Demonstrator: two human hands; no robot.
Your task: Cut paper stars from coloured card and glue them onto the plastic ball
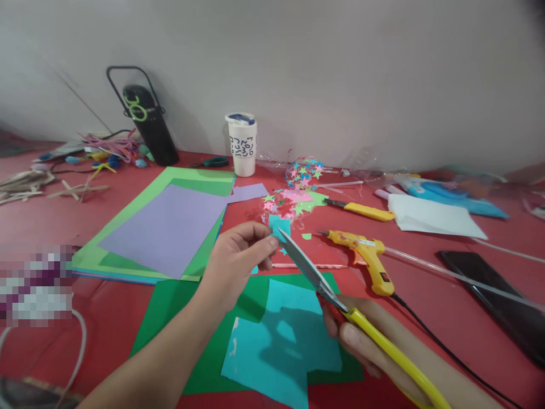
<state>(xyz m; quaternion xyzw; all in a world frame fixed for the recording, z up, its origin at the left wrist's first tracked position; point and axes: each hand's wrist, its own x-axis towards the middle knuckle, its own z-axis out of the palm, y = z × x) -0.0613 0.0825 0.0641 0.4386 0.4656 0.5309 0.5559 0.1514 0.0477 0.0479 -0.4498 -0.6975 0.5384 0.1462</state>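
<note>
A small piece of turquoise paper (279, 223) is pinched between the thumb and fingers of my left hand (240, 258). My right hand (361, 332) grips a pair of scissors (304, 267) with yellow and red handles, whose blade tips touch or overlap the small piece. Below both hands lies a larger cut sheet of turquoise paper (293, 295) on a dark green sheet (170, 324). Just beyond them are small paper stars (293, 199) in pink, green and blue, and a pencil (310, 266) on the red table.
A yellow glue gun (366, 255) and a yellow utility knife (361, 210) lie to the right, near a dark phone (494, 295). Purple paper (170, 227) rests on green sheets at left. A white cup (244, 145) and a black bottle (153, 128) stand by the wall.
</note>
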